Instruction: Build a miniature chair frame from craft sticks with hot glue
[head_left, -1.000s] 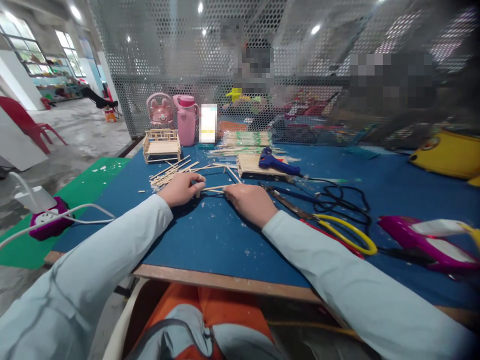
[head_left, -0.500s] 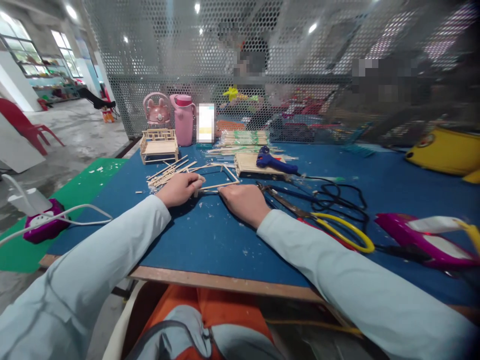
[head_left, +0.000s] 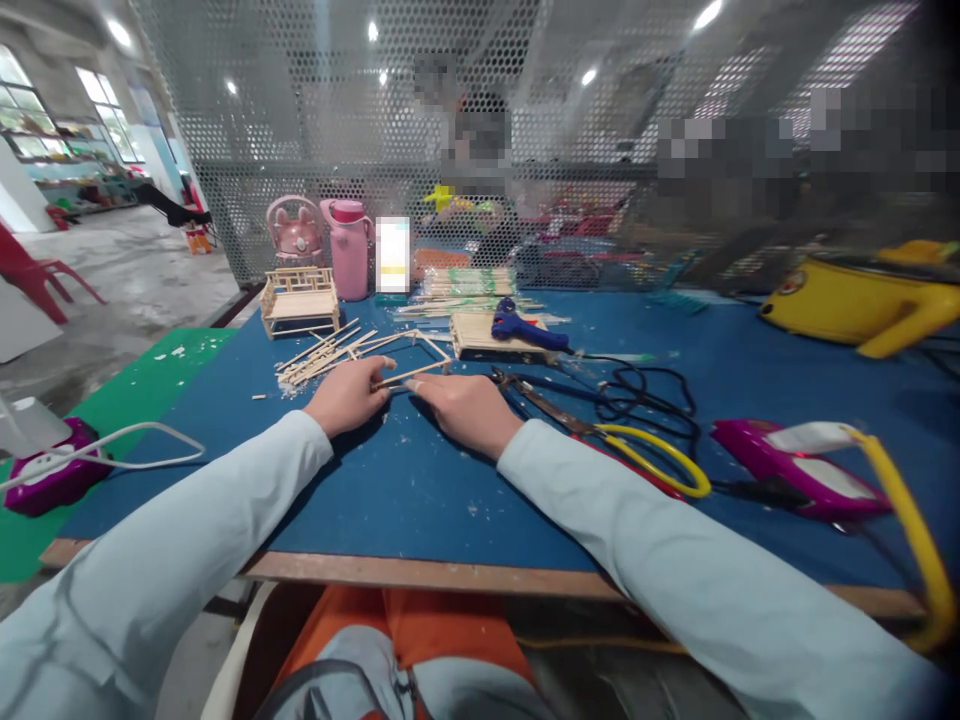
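Observation:
A thin wooden stick frame lies at the middle of the blue table. My left hand is closed on its near left corner, thumb and fingers pinched. Close beside it, my right hand is closed at the near side of the frame, its fingertips on a thin stick there. Behind my left hand is a pile of loose sticks. A small wooden bench model stands at the back left. Behind my right hand, a blue glue gun rests on a wooden slatted panel.
Right of my right hand lie pliers, yellow-handled scissors and a black cable. A purple power strip and a yellow pot are at the right. A pink bottle and lit phone stand behind, before a mesh screen.
The view has shifted, so most things appear farther left. My left hand has moved slightly nearer along the frame's front side, and both hands still grip the frame.

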